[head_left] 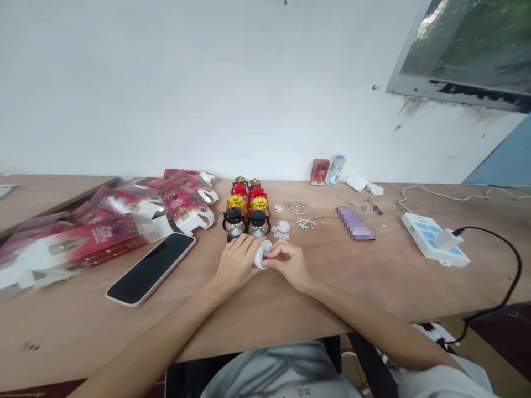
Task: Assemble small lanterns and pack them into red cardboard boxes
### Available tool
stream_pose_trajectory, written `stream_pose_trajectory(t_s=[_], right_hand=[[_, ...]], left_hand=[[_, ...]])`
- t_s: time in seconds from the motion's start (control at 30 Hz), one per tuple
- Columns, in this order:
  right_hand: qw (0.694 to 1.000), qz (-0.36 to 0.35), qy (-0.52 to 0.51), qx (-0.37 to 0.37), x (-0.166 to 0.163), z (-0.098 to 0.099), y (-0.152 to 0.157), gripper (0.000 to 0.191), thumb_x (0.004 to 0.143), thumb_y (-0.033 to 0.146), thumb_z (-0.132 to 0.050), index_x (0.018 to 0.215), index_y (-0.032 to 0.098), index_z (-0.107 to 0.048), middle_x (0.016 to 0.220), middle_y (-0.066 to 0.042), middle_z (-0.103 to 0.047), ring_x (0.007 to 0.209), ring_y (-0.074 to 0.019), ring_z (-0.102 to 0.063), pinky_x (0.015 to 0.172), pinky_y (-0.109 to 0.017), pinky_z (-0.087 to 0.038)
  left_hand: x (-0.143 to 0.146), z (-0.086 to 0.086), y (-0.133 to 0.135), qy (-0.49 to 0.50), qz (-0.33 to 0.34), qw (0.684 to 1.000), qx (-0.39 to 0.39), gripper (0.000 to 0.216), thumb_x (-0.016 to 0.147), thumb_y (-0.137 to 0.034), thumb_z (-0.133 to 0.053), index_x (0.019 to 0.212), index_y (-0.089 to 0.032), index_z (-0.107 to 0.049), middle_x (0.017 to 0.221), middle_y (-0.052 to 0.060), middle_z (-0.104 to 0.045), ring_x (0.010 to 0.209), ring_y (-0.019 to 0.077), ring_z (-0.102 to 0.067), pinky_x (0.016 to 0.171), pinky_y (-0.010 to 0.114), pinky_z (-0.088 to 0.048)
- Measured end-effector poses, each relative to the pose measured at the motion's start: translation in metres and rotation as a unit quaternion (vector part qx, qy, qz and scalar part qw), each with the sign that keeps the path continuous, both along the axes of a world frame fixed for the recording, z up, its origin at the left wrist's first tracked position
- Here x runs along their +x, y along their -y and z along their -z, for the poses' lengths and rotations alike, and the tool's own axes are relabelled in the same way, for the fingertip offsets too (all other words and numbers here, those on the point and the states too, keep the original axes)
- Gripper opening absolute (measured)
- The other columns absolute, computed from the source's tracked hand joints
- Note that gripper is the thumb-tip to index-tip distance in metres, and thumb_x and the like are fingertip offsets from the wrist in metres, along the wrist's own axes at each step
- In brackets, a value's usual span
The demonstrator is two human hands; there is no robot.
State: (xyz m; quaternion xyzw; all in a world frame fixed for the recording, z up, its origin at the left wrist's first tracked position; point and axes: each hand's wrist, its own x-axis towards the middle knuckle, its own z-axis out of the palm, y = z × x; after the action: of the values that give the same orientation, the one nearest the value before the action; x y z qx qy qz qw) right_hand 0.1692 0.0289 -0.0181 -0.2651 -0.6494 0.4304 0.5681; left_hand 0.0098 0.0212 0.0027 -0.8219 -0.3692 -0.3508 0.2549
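My left hand is wrapped round an object whose white round base faces to the right. The rest of that object is hidden in the hand. At the face of the base, the fingers of my right hand are pinched together; whatever is between them is too small to make out. Just beyond my hands stand two rows of small lanterns, among them a black lantern, a gold lantern and a red lantern. White round pieces and silver button cells lie in loose piles beside them.
Flattened red boxes cover the left side, with a phone before them. A small red box and a bottle stand by the wall. To the right lie small metal parts, a purple packet and a white power strip.
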Motion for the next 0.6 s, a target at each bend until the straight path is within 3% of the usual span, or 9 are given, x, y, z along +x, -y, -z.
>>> stream_pose_trajectory(t_s=[0.2, 0.33, 0.6], right_hand=[[1.0, -0.013, 0.011, -0.015, 0.0, -0.004, 0.002, 0.018, 0.065, 0.035, -0.077, 0.062, 0.02, -0.066, 0.067, 0.001, -0.058, 0.065, -0.0122, -0.054, 0.061, -0.026, -0.043], [1.0, 0.019, -0.001, -0.018, -0.003, -0.001, 0.005, 0.017, 0.067, 0.035, -0.075, 0.075, 0.021, -0.068, 0.069, 0.001, -0.059, 0.065, -0.0117, -0.054, 0.062, -0.025, -0.045], [0.992, 0.07, 0.057, 0.083, -0.004, 0.002, 0.01, 0.014, 0.08, 0.027, -0.064, 0.092, 0.025, -0.071, 0.081, -0.002, -0.06, 0.075, -0.0129, -0.058, 0.071, -0.027, -0.049]], left_hand=[[-0.001, 0.001, 0.0, 0.0, -0.003, 1.0, -0.002, 0.041, 0.091, -0.048, -0.039, 0.097, -0.012, -0.058, 0.078, 0.008, -0.064, 0.072, 0.0203, -0.056, 0.061, 0.029, -0.039], [-0.001, 0.0, -0.001, 0.003, -0.011, 1.0, 0.001, 0.037, 0.092, -0.044, -0.04, 0.099, -0.012, -0.058, 0.08, 0.008, -0.065, 0.074, 0.0203, -0.056, 0.062, 0.029, -0.04], [-0.004, 0.003, -0.004, 0.004, -0.03, 0.999, -0.011, 0.034, 0.091, -0.04, -0.041, 0.103, -0.012, -0.056, 0.084, 0.008, -0.065, 0.077, 0.0205, -0.057, 0.065, 0.029, -0.042]])
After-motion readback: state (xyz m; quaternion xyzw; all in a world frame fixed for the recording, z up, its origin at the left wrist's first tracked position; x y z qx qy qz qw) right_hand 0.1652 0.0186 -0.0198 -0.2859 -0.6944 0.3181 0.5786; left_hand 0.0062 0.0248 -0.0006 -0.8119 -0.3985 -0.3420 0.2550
